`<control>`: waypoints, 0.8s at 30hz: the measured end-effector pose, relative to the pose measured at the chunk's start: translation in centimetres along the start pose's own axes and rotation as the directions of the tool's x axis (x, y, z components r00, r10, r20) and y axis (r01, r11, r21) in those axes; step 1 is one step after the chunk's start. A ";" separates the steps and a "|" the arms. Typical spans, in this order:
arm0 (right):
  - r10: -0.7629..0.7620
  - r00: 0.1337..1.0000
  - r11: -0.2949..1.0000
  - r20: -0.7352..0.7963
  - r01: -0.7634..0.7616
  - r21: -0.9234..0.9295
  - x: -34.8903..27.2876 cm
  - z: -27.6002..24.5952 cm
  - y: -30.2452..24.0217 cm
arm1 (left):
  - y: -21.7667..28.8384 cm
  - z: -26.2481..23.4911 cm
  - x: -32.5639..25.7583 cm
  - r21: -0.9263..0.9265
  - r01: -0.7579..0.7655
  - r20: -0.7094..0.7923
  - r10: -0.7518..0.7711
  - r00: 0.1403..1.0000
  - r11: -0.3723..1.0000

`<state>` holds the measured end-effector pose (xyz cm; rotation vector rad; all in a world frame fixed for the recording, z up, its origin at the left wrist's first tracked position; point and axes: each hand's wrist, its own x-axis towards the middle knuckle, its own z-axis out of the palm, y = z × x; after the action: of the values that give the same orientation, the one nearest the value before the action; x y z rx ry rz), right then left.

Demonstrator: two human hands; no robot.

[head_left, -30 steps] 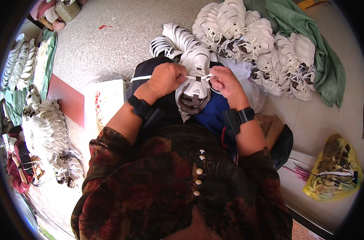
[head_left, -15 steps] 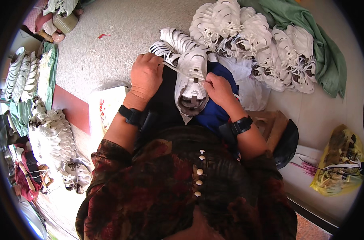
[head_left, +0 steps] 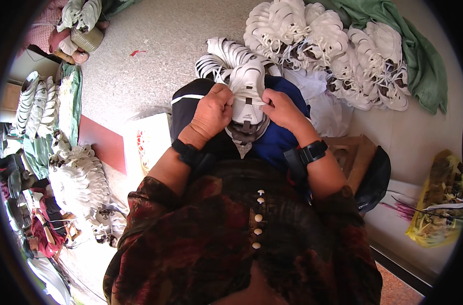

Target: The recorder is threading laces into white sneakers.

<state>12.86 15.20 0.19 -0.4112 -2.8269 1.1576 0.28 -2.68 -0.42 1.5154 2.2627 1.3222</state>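
A white shoe point(head_left: 247, 81) with a grey lining rests on my lap, its heel opening toward me and its toe pointing away. On its left side my left hand point(head_left: 214, 108) is closed, gripping a white shoelace close to the upper. My right hand point(head_left: 282, 107) pinches the lace at the shoe's right edge. The lace point(head_left: 247, 104) runs across the tongue between both hands, partly hidden by my fingers. Just beyond the toe lies a fanned row of white shoe uppers point(head_left: 231, 51).
White laced shoe uppers point(head_left: 323, 35) are heaped at the far right beside a green cloth point(head_left: 419, 71). More uppers point(head_left: 79, 175) are piled at left. A wooden stool point(head_left: 351, 152) and yellow bag point(head_left: 437, 203) stand right. Another person point(head_left: 63, 38) sits at the far left.
My left hand has come in from the left to the shoe's side, shortening the stretch of lace. My right hand stays near the right edge. The whole view has shifted slightly.
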 end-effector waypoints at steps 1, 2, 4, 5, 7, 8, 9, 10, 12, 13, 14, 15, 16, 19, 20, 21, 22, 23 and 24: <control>-0.023 1.000 1.000 -0.013 0.023 -0.005 -0.1 0.0 -0.2 | -0.2 0.3 -0.2 0.001 -0.032 -0.011 0.032 0.999 0.999; -0.023 1.000 1.000 -0.012 0.023 -0.001 -0.2 0.1 -0.5 | -0.3 0.4 -0.4 0.002 -0.064 -0.022 0.064 0.998 0.998; -0.066 0.992 0.989 -0.109 0.051 -0.139 -0.4 0.3 -1.6 | 0.2 0.6 -0.2 0.072 -0.102 -0.019 0.104 0.994 0.992; -0.067 0.992 0.989 -0.109 0.052 -0.137 -0.4 0.5 -1.7 | 0.4 0.6 -0.2 0.140 -0.140 -0.015 0.143 0.990 0.980; -0.086 0.984 0.963 -0.154 0.042 -0.267 -0.6 1.0 -1.7 | 0.5 0.8 -0.2 0.179 -0.134 0.001 0.136 0.991 0.975; -0.086 0.984 0.963 -0.153 0.043 -0.265 -0.7 1.1 -1.8 | 0.5 0.8 -0.2 0.216 -0.129 0.014 0.129 0.992 0.968; -0.125 0.974 0.953 -0.187 0.066 -0.297 -0.9 1.1 -2.0 | 0.5 0.8 -0.2 0.215 -0.130 0.015 0.130 0.991 0.968; -0.165 0.962 0.940 -0.218 0.087 -0.329 -1.0 1.1 -2.1 | 0.5 0.8 0.0 0.210 -0.129 0.041 0.123 0.992 0.969; -0.165 0.960 0.941 -0.227 0.084 -0.329 -1.0 1.1 -2.2 | 0.4 0.8 0.3 0.205 -0.126 0.068 0.114 0.991 0.971; -0.165 0.958 0.941 -0.235 0.082 -0.327 -1.0 1.1 -2.2 | 0.4 0.8 0.5 0.193 -0.104 0.097 0.087 0.992 0.976; -0.164 0.958 0.941 -0.235 0.081 -0.328 -1.0 1.1 -2.2 | 0.2 0.8 0.7 0.181 -0.083 0.126 0.060 0.990 0.980; -0.159 0.956 0.950 -0.245 0.081 -0.301 -1.0 1.1 -2.2 | 0.0 0.8 0.9 0.183 -0.080 0.123 0.058 0.991 0.980; -0.154 0.954 0.958 -0.256 0.081 -0.274 -0.9 1.1 -2.3 | -0.4 0.9 1.1 0.094 -0.051 0.146 0.037 0.989 0.994; -0.094 0.950 0.985 -0.298 0.044 -0.169 -1.0 1.3 -2.1 | -0.7 0.8 1.0 -0.017 -0.008 0.162 0.011 0.987 1.000; -0.092 0.950 0.985 -0.298 0.042 -0.169 -0.8 1.5 -1.5 | -0.7 0.8 1.0 -0.037 0.003 0.151 0.003 0.989 0.999; 0.012 0.970 1.000 -0.242 -0.009 0.013 -0.3 1.4 -1.0 | -0.7 0.9 1.1 -0.038 0.002 0.152 0.004 0.988 0.999; 0.105 0.980 0.979 -0.168 -0.072 0.190 0.0 1.4 -0.7 | -0.7 1.0 1.2 -0.033 0.001 0.145 0.003 0.989 0.999; 0.105 0.980 0.979 -0.169 -0.072 0.190 -0.1 1.6 -0.4 | -0.7 1.0 1.3 -0.028 0.001 0.137 0.003 0.991 1.000; 0.244 0.963 0.864 -0.115 -0.162 0.476 -0.1 1.6 -0.9 | -0.8 1.0 1.3 -0.027 0.002 0.136 0.002 0.991 1.000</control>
<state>12.55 13.47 -0.36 -0.7398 -2.2938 1.6887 -0.37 -1.15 -1.11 1.5463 2.1532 1.2050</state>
